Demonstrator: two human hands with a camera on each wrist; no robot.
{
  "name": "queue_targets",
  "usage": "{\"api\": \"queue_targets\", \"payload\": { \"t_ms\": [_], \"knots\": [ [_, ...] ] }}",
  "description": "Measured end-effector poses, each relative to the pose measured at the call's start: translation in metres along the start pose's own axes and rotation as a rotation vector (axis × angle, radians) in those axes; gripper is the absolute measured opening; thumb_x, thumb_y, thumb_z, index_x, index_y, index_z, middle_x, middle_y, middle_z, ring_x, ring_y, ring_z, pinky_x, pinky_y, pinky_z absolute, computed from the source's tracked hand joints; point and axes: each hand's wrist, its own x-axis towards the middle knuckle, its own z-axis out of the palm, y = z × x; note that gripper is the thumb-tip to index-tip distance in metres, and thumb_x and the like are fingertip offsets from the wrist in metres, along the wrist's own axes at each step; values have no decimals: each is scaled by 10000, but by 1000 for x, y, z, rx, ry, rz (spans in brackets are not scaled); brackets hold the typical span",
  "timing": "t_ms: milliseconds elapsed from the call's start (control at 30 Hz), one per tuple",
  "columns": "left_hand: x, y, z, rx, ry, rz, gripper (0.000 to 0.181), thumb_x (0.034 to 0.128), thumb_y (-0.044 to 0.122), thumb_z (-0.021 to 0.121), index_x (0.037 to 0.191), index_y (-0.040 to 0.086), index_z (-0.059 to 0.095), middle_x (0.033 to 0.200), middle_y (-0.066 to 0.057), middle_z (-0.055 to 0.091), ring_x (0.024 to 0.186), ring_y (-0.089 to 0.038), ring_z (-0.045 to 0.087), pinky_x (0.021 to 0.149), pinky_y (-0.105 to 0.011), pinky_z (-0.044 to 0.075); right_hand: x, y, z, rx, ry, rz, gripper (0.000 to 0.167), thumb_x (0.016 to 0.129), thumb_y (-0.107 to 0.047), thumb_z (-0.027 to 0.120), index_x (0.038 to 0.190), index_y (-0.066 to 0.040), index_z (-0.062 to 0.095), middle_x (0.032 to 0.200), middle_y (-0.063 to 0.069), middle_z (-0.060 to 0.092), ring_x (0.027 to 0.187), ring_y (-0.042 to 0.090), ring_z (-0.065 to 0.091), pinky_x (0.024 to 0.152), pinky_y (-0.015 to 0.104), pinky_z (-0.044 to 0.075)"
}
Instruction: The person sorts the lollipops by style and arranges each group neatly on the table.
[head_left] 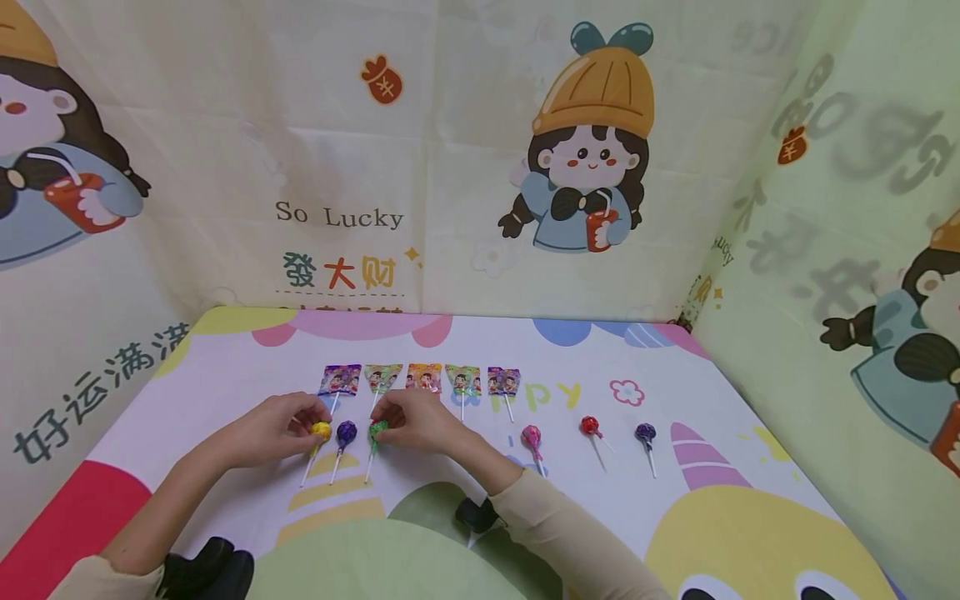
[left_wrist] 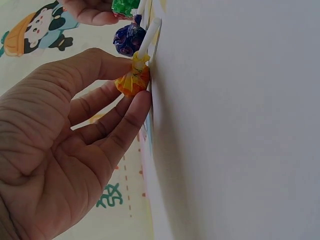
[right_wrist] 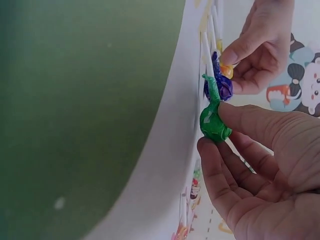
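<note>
At the left of the table, my left hand (head_left: 273,429) pinches the head of a yellow lollipop (head_left: 322,430) between thumb and fingers. My right hand (head_left: 422,423) pinches a green lollipop (right_wrist: 214,123) by its wrapped head. Between the two hands lies a purple lollipop (head_left: 347,433), which neither hand grips. The three sticks point toward me, side by side. In the left wrist view the yellow-orange wrapper (left_wrist: 134,82) shows between thumb and fingertips, with the purple lollipop (left_wrist: 129,40) just beyond.
Behind the hands, several flat-wrapped lollipops (head_left: 462,380) form a row. To the right lie a pink lollipop (head_left: 532,437), a red lollipop (head_left: 590,426) and a dark purple lollipop (head_left: 645,432). A patterned cloth covers the table (head_left: 570,533); printed curtains (head_left: 465,167) stand behind and beside it.
</note>
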Motion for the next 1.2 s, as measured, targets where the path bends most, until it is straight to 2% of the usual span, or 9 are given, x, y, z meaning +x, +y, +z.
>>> {"api": "queue_targets", "payload": {
  "t_ms": [333,700,833,1200],
  "knots": [
    [1,-2,0,3,1,11,239,876,162,796,1057,95,656,902,44,607,835,-126,556,745,-219,543,5,-1,3,-4,-9,-18,152,871,-58,799,1004,-49,725,930,40,740,767,-13,579,729,114,491],
    [0,0,0,-1,5,10,226,877,151,786,1053,95,657,899,41,603,842,-137,552,744,-218,540,4,0,4,27,-3,18,212,848,-56,824,1025,-43,709,967,52,732,810,31,622,754,124,510],
    [0,0,1,0,3,11,228,874,145,787,1054,91,658,897,41,602,841,-139,552,743,-216,540,0,0,2,25,7,29,221,850,-67,825,1037,-54,707,979,37,726,861,83,654,776,134,517],
    [0,-2,1,11,6,18,225,872,137,789,1051,96,658,902,44,603,840,-135,551,742,-222,541,-22,-1,-8,62,42,-6,240,868,-75,805,1079,-12,708,995,101,713,852,74,625,801,192,558]
  ]
}}
